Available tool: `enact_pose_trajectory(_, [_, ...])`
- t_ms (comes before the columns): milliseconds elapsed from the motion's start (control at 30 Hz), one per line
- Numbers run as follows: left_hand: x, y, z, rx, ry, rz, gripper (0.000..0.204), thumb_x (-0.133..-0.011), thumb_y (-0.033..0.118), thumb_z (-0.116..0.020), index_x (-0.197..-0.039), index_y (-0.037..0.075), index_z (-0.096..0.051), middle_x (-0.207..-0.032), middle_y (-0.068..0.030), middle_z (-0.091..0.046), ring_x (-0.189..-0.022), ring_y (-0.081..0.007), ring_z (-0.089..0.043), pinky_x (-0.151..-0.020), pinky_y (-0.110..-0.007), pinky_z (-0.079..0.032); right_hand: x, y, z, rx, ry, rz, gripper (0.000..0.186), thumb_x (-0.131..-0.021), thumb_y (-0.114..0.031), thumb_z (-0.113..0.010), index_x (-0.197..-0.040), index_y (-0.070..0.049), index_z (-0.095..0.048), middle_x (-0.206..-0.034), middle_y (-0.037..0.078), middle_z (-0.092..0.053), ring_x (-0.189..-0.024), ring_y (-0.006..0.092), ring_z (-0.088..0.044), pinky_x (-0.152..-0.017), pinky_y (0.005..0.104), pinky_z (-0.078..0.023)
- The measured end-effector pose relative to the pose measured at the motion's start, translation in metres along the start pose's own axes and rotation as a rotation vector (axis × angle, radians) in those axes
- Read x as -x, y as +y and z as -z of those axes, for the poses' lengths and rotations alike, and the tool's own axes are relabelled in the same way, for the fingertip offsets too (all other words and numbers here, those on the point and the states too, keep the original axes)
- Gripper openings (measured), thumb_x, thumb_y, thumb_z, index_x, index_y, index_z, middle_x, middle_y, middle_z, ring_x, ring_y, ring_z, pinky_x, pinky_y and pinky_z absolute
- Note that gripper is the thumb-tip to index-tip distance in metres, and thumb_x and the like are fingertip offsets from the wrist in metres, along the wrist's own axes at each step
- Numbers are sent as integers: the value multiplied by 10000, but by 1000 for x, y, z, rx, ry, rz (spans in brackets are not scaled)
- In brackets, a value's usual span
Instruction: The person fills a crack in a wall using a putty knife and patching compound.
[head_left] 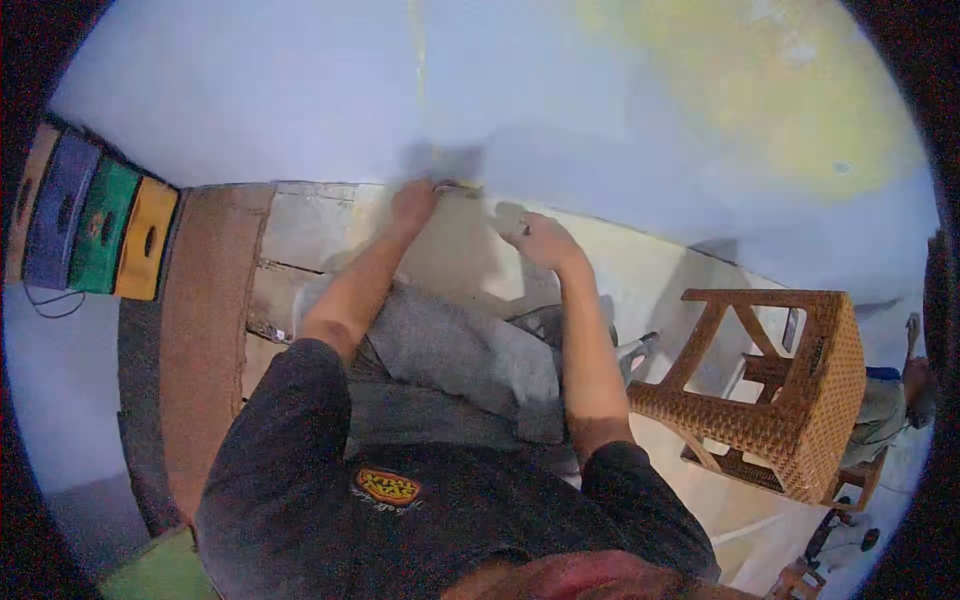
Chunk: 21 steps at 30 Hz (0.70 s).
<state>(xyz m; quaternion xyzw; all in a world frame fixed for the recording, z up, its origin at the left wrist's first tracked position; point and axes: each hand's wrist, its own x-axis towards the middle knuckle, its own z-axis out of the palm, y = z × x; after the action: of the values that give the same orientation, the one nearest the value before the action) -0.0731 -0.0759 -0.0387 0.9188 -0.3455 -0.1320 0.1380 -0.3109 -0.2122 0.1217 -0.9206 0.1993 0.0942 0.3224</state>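
Left hand (413,207): at the base of the wall (300,110), fingertips next to a thin item (460,186); grip unclear.
Right hand (548,242): in front of the wall, apart from the left hand, fingers bent; contents not discernible.
Wall: pale blue-white, yellow patch at upper right.
Floor (315,225): light tiles; brown sheet (205,320) at left.
Drawer unit (100,225): at far left, fronts orange, green and blue.
Wicker stool (825,400): brown, open-sided, right of the right forearm.
Clothing: dark shirt (450,510), grey trousers (460,345).
Second person (880,415): right edge, partly visible.
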Motion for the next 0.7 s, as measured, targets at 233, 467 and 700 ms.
enact_pose_trajectory(233, [49, 1, 54, 548, -159, 47, 476, -1015, 432, -454, -1195, 16, -601, -926, -151, -704, -821, -262, -698, -685, -394, -560, -22, -5, -38, -81, 107, 78, 680, -863, -582, -637, -1090, 59, -661, -967, 229, -708, -912, 345, -682, -819, 414, -518])
enact_pose_trajectory(467, [70, -26, -3, 782, -246, -116, 389, -995, 325, -538, -1266, 46, -548, -977, -117, -688, -781, -224, -680, -677, -351, -552, -40, -34, -66, -401, -120, 177, 413, -927, -401, -648, -951, 8, -696, -831, 83, -692, -767, 155, -628, -722, 305, -502])
enact_pose_trajectory(700, [68, -8, -12, 932, -163, -96, 409, -936, 274, -661, -1251, 34, -562, -931, -96, -688, -738, -234, -670, -694, -357, -561, -59, -44, -104, -683, -159, 132, 174, -951, -189, -620, -886, -36, -670, -848, 44, -676, -729, 102, -590, -688, 261, -469])
